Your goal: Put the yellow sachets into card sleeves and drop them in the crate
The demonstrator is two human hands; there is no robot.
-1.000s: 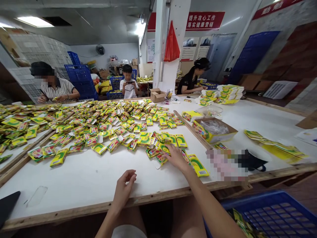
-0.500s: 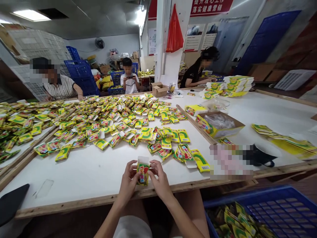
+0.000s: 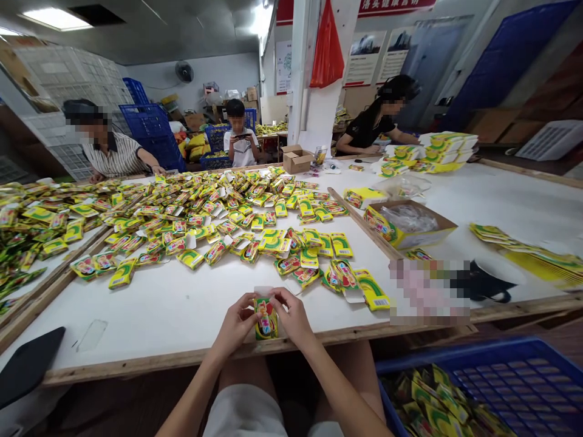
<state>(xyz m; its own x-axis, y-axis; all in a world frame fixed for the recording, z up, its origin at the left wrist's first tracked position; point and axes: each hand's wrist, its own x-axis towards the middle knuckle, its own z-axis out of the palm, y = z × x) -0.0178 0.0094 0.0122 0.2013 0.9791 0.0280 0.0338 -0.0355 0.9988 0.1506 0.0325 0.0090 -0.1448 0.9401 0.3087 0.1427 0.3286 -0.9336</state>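
Note:
A small green and yellow printed carton (image 3: 266, 318) stands tilted at the table's front edge, its white end flap up at the top. My left hand (image 3: 240, 320) grips its left side, thumb across the printed front. At the upper right corner, my right hand (image 3: 291, 315) pinches the carton near the flap, with fingers curled over the top. Both hands are closed. Just beyond them lies a pile of similar small cartons (image 3: 218, 227), some with white flaps raised. A larger yellow packet (image 3: 372, 290) lies to the right of the pile.
Wooden strips (image 3: 364, 224) divide the white table (image 3: 159, 315). An open display box (image 3: 407, 224) holds clear plastic. A dark phone-like slab (image 3: 31, 364) lies at the left corner. Below right, a blue crate (image 3: 501, 376) contains cartons. Several people sit across the table.
My right hand has risen from the carton's right side to its top corner, by the flap. The left hand keeps its hold. The camera view has shifted slightly.

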